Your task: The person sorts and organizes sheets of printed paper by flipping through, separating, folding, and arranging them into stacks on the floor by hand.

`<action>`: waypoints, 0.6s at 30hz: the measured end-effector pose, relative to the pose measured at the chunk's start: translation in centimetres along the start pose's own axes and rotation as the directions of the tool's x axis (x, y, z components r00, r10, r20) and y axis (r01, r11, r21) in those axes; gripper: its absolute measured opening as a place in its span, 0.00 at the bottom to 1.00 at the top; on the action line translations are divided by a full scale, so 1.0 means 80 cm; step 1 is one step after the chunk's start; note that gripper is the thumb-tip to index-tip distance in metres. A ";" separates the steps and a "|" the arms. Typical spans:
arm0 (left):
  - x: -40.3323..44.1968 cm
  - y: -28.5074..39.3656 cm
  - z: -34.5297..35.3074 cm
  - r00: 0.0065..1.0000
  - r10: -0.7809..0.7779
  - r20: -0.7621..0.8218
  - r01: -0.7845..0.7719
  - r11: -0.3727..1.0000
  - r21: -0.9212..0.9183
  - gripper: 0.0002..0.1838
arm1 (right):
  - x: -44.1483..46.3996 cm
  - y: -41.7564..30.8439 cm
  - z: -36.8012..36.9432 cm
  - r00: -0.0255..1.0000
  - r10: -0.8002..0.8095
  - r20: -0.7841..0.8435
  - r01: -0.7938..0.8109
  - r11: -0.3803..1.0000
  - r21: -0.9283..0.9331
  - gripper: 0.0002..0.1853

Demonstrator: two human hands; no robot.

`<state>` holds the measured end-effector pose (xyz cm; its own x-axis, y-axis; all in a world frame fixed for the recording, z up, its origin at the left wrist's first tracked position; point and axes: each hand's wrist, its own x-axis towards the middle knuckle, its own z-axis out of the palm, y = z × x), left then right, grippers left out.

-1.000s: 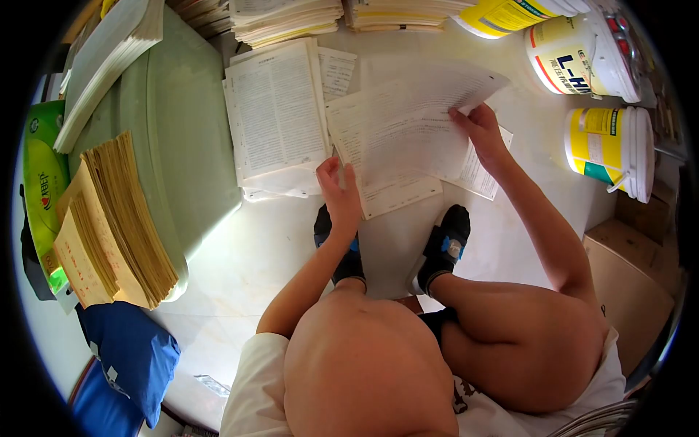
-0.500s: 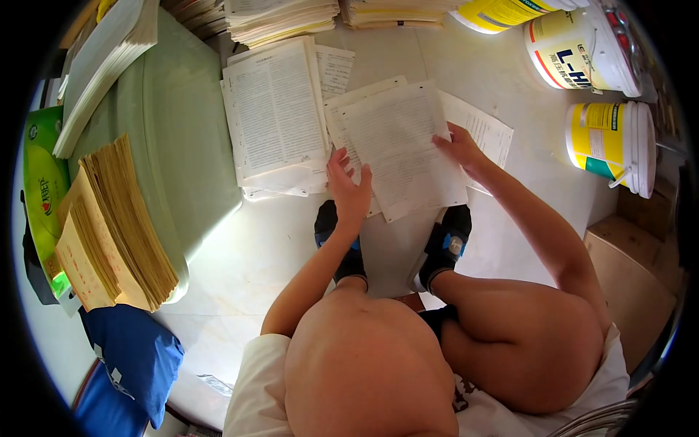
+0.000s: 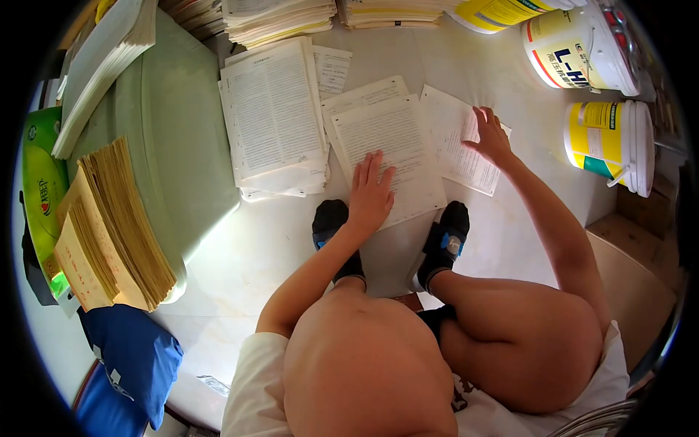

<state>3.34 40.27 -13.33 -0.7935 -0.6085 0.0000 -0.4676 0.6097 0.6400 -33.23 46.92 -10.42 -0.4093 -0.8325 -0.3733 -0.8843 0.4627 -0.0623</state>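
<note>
Two overlapping printed sheets lie on the floor between my feet and the paper stacks. My left hand (image 3: 372,191) rests with fingers spread on the lower part of the top printed sheet (image 3: 397,146). Over the right edge of a separate sheet (image 3: 455,138), my right hand (image 3: 493,138) hovers or touches, its fingers apart and nothing in them; contact cannot be made out. To the left lies a pile of printed pages (image 3: 273,109), with a handwritten sheet (image 3: 333,69) partly beneath it.
Paper stacks (image 3: 280,25) line the far side. Yellow-and-white buckets (image 3: 601,138) stand at the right. A pale green box (image 3: 182,131) with a brown paper bundle (image 3: 124,218) is on the left, a blue bag (image 3: 138,357) below it. My feet (image 3: 448,237) are close to the sheets.
The printed sheet that my right hand held is now down on the floor, let go. My right hand has moved right over another sheet; my left hand has flattened onto the laid sheet.
</note>
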 end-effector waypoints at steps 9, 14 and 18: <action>-0.004 -0.007 0.000 1.000 0.001 -0.001 -0.001 0.999 -0.034 0.29 | 0.002 0.006 -0.007 0.963 0.170 0.209 -0.175 0.985 0.001 0.43; -0.004 -0.006 0.000 1.000 -0.011 -0.007 0.011 0.999 -0.036 0.28 | 0.006 0.067 0.065 0.984 0.175 0.027 -0.171 0.902 0.395 0.35; -0.002 -0.003 -0.001 1.000 -0.013 0.012 0.014 0.999 -0.043 0.28 | 0.026 0.098 0.021 0.938 0.294 -0.183 -0.147 0.817 0.558 0.26</action>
<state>3.63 40.17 -13.44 -0.7921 -0.6102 -0.0180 -0.4611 0.5787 0.6726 -40.63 49.27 -13.23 -0.6852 -0.7006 -0.1993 -0.5369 0.6706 -0.5119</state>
